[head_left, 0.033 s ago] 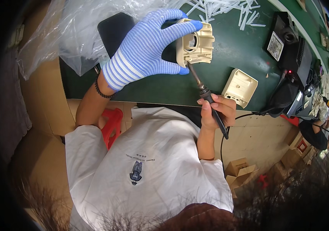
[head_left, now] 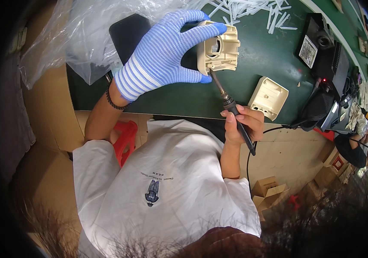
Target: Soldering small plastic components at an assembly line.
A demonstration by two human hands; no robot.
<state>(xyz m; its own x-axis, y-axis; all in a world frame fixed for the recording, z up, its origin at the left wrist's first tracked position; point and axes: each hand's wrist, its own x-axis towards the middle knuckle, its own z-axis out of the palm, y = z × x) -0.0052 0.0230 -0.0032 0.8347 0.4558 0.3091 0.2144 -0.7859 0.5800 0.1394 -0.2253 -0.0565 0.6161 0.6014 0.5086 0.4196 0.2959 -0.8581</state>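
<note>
Head view: holds a cream plastic housing (head_left: 228,48) in the left hand (head_left: 162,51), up over the green bench (head_left: 263,56). Wears a blue-and-white striped glove on that hand and a dark bracelet (head_left: 114,101) just below its cuff. Spans the housing with a wide grip, fingers at the upper edge, thumb by the lower left corner. Shows the ribbed, hollow side of the housing, with a round opening toward its left.

Holds a soldering iron (head_left: 232,106) in the bare right hand (head_left: 247,124), pinching the black handle narrowly between thumb and fingers. Points the metal shaft up and slightly left, to the lower edge of the housing, near the gloved thumb. Cannot tell touching from just apart at the tip, hidden at that edge.

Shows a second cream shell (head_left: 271,96) on the bench, open side up, to the right of the iron and near the front edge. Beyond the housing, shows a scatter of thin whitish strips (head_left: 244,8); to the left, a clear plastic bag (head_left: 85,38) beside a dark flat panel (head_left: 126,36); to the far right, a black device (head_left: 324,75) with a small red light.
</note>
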